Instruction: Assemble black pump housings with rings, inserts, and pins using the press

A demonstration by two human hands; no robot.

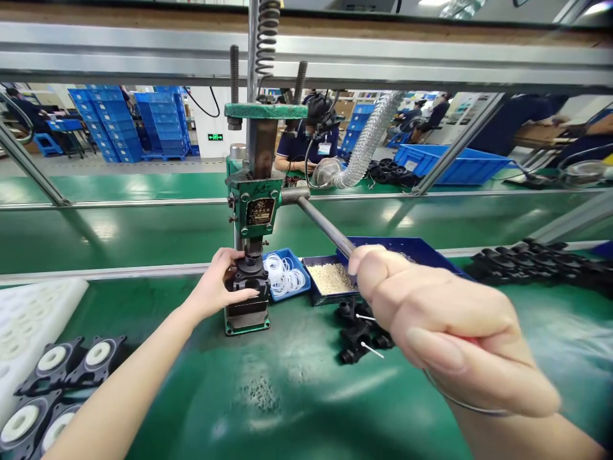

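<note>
A green hand press (258, 207) stands on the green table, its ram down on a black plastic part (251, 273) at its base. My left hand (218, 281) is round the left side of that part, thumb across its front and fingers behind. My right hand (435, 319) is wrapped round the end of the metal lever (328, 227), which slopes down to the right from the press. Just behind the base, a blue tray (287, 276) holds white rings. Beside it sits a tray of small beige pieces (331, 278).
Black housings with white rings (52, 359) and a white foam board (29, 326) lie at the left. Black parts with white sticks (357, 335) lie right of the press, more black parts (541, 265) far right. A person (311, 144) sits opposite.
</note>
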